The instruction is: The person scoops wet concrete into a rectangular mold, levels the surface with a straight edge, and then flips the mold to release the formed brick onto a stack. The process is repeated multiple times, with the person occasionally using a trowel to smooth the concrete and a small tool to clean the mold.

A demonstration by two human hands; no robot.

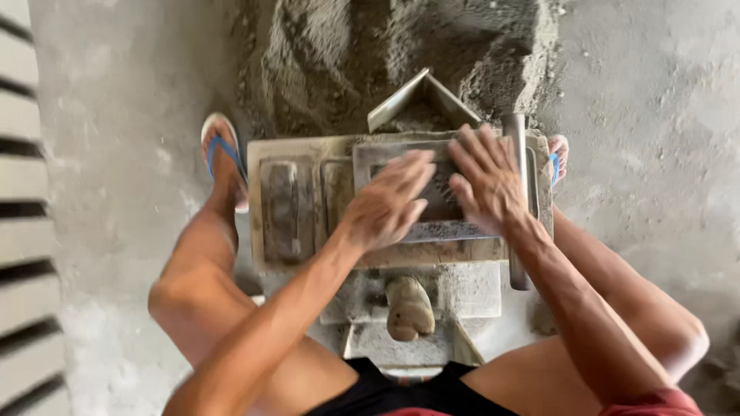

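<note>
No package, label or sign shows anywhere here; everything is bare grey cement, metal and skin. Seen from above, the left hand (389, 202) and the right hand (484, 182) both lie flat, fingers stretched out and slightly spread, palms pressed down on the dark damp mix inside a rectangular metal mould frame (445, 229); neither hand grips anything. The two hands sit just beside each other, the left fingertips nearly meeting the right ones over the middle of the frame. The frame rests on the right part of a mortar-caked block-making press (293, 150) that stands between the person's spread knees. On the left part of the press lies a raised, oblong grey core (280, 208), free of both hands. A grey metal pipe handle (518, 150) runs upright along the right edge of the press, touching the back of the right hand's side. Behind the frame a thin metal plate (397, 104) tilts up like a small roof against a heap of damp grey sand (339, 54), which fills the top of the view. Below the press a rounded, cement-crusted lump (409, 308) sits on the lower ledge. The person's left foot in a blue-strapped sandal (223, 154) stands on the concrete floor (655, 115), and finished pale blocks (23, 231) are stacked at the far left edge.
</note>
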